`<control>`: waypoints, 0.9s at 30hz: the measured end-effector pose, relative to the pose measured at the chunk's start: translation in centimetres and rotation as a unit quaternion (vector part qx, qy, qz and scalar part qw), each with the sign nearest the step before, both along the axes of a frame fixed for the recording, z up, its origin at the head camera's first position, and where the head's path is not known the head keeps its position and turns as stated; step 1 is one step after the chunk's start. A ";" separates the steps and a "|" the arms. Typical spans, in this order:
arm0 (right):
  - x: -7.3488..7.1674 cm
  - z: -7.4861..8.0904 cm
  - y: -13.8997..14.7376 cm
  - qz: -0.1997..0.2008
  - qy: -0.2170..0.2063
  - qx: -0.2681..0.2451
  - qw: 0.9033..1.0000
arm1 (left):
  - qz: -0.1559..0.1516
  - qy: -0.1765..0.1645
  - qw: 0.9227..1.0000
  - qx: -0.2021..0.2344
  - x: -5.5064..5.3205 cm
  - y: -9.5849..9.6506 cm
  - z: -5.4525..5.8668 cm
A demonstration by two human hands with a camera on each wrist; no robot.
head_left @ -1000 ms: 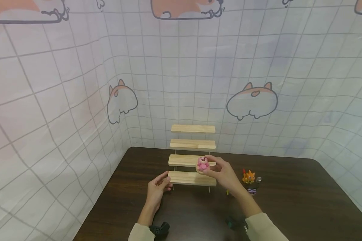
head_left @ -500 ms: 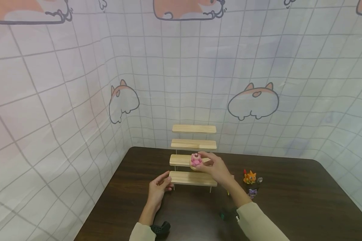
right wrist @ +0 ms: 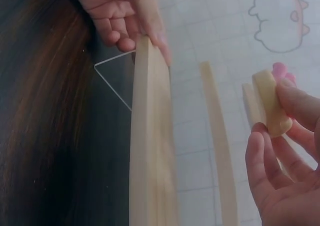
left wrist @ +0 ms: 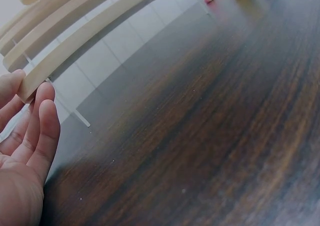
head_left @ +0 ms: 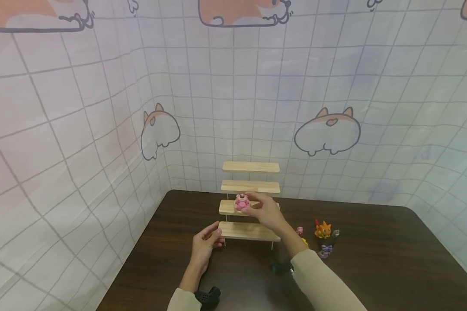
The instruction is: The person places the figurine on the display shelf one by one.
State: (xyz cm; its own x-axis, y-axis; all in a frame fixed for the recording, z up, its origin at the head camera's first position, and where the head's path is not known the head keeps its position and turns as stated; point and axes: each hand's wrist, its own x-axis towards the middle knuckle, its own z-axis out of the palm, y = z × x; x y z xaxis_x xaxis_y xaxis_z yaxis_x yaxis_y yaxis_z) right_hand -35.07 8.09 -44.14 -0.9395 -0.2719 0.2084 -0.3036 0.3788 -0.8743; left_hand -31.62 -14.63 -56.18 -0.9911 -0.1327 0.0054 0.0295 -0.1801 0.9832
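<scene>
- Pink figurine [head_left: 242, 202]: held raised in front of the rack [head_left: 251, 186], left of its centreline, overlapping the second board from the bottom in the head view. Contact with that board could not be determined. Its round, pale yellow base [right wrist: 270, 103] showed in the right wrist view.
- Right hand [head_left: 267, 211]: reached in from the right side of the rack. Grip narrow; thumb and fingers pinched the figurine by its base.
- Left hand [head_left: 204, 246]: positioned at the rack's left front corner. Grip narrow; the thumb lay over the left end of the lowest board [head_left: 249, 231], with fingers at its underside.
- Rack: four wooden boards, stepped upward toward the rear; a thin clear strut [right wrist: 113, 88] showed under the lowest board.
- Small pink item [head_left: 299, 230]: on the table, just right of the rack. A yellow item [head_left: 305, 242], partly covered by the right forearm, lay near it.
- Orange figurine [head_left: 323, 230]: farther right of the rack, with a small grey item [head_left: 336, 233] just beside it. A purple item [head_left: 327, 249] lay nearer the front.
- Dark wood-grain table [head_left: 389, 259]: supported the rack and extended to both sides of it.
- Black device [head_left: 208, 296]: in front of the rack, beside the left sleeve [head_left: 184, 300].
- Grid-printed sheet [head_left: 241, 108]: hung behind the rack, bearing dog drawings.
</scene>
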 end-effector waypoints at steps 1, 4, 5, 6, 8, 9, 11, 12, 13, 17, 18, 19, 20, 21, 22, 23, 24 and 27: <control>-0.2 0.0 -0.2 0.003 0.002 0.001 1.000 | 0.000 0.000 1.000 0.000 0.0 0.0 0.0; -0.6 0.0 -0.9 0.009 0.004 0.005 1.000 | 0.001 -0.002 1.000 -0.001 -0.1 -0.1 0.1; -0.7 0.0 -1.1 0.010 0.002 0.004 1.000 | 0.000 -0.002 1.000 -0.002 -0.1 -0.1 0.1; -0.8 -0.1 -1.3 0.011 0.000 0.006 1.000 | -0.001 0.000 1.000 -0.004 -0.1 -0.1 0.1; -1.0 -0.3 -1.7 0.008 -0.001 0.012 1.000 | -0.002 -0.002 1.000 -0.004 -0.2 -0.1 0.1; -1.1 -0.5 -1.9 0.005 -0.002 0.013 1.000 | -0.003 -0.003 1.000 -0.002 -0.2 -0.1 0.0; -1.2 -0.8 -2.2 0.000 -0.003 0.014 1.000 | -0.005 -0.005 1.000 -0.003 -0.1 -0.1 0.0; -1.3 -0.9 -2.3 -0.003 -0.005 0.013 1.000 | -0.006 -0.006 1.000 -0.003 -0.1 -0.1 0.0; -1.3 -1.1 -2.5 -0.005 -0.006 0.013 1.000 | -0.006 -0.009 1.000 -0.003 -0.1 -0.1 0.0; -1.4 -1.3 -2.9 -0.006 -0.010 0.013 1.000 | -0.007 -0.009 1.000 -0.006 0.1 0.0 0.0; -1.4 -1.3 -3.0 -0.004 -0.011 0.014 1.000 | -0.007 -0.009 1.000 -0.006 0.1 0.0 0.1; -1.4 -1.3 -3.1 -0.002 -0.007 0.018 1.000 | -0.007 -0.008 1.000 -0.006 0.1 0.0 0.1; -1.5 -1.2 -3.1 0.000 -0.003 0.022 1.000 | -0.007 -0.007 1.000 -0.006 0.1 0.0 0.1; -1.5 -1.2 -3.2 0.002 -0.003 0.026 1.000 | -0.007 -0.006 1.000 -0.005 0.1 0.0 0.0; -1.6 -1.2 -3.3 0.004 -0.001 0.029 1.000 | -0.007 -0.006 1.000 -0.005 0.1 0.0 0.0; -1.6 -1.2 -3.4 0.003 0.000 0.033 0.999 | -0.008 -0.005 1.000 -0.005 0.1 -0.1 0.0; -1.7 -1.3 -3.5 0.002 0.004 0.037 0.999 | -0.008 -0.005 1.000 -0.005 0.0 -0.1 0.0; -2.0 -1.4 -3.7 -0.005 0.008 0.048 0.999 | -0.008 -0.004 1.000 -0.007 0.0 -0.1 -0.1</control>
State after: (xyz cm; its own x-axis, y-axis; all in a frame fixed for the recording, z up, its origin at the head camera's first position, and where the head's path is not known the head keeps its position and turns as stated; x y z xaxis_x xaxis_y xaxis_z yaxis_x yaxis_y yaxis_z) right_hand -37.08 4.39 -45.52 -0.9390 -0.2820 0.1968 -0.3131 0.4643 -0.8285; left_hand -31.61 -14.69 -56.26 -0.9931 -0.1174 -0.0008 0.0190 -0.1672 0.9857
